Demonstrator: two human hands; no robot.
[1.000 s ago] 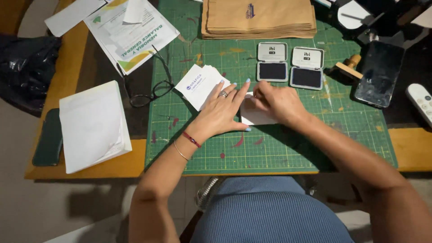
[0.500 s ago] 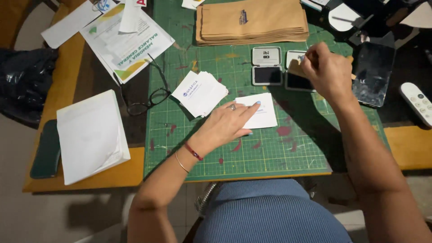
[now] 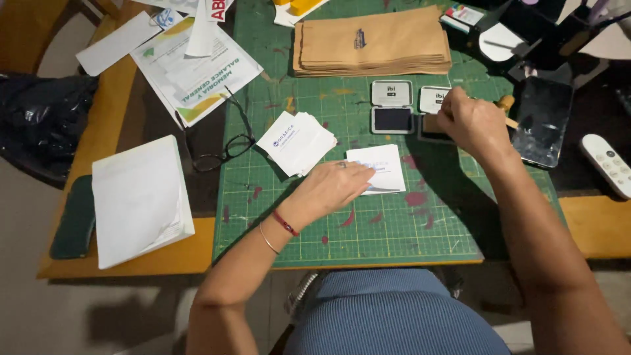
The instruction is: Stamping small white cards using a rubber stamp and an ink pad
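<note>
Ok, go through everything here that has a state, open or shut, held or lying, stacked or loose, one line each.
Left ink pad: lid open.
Right ink pad: lid open, partly hidden by the right hand.
Right hand: closed over the right ink pad; what it holds is hidden.
Left hand: flat, pressing on the card.
Card: lying flat on the mat.
Card pile: loose, fanned.
Envelopes: stacked.
Glasses: lying unfolded.
</note>
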